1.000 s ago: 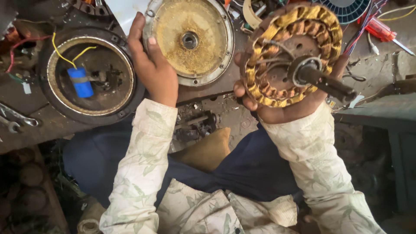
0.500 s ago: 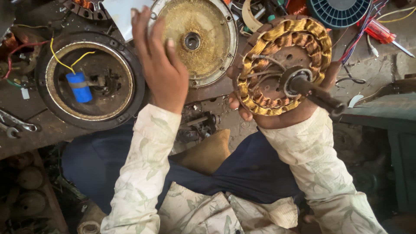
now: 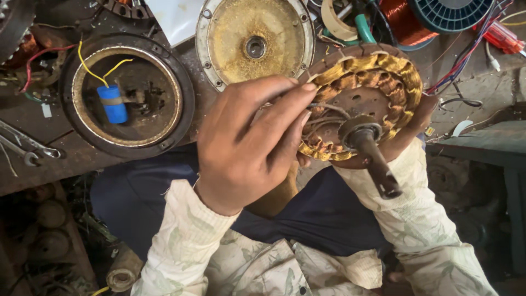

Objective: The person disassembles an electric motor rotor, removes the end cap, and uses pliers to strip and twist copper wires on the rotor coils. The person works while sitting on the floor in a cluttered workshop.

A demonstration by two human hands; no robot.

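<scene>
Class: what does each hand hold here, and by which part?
Right hand cups the stator from beneath, at its rim. Left hand fingers pinch its lead wires.

The motor winding [image 3: 364,104] rests in the right hand [image 3: 408,131], with the left hand [image 3: 246,142] on its left edge. Behind them lies a round cover [image 3: 255,44]; to the left lies a ring housing [image 3: 127,96] with a capacitor [image 3: 112,103] inside, and spanners [image 3: 24,145] further left.

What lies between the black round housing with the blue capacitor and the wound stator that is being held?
In the head view, the left hand lies between the black housing and the stator, its fingertips at the stator's wires. Behind it sits a round metal cover plate.
</scene>
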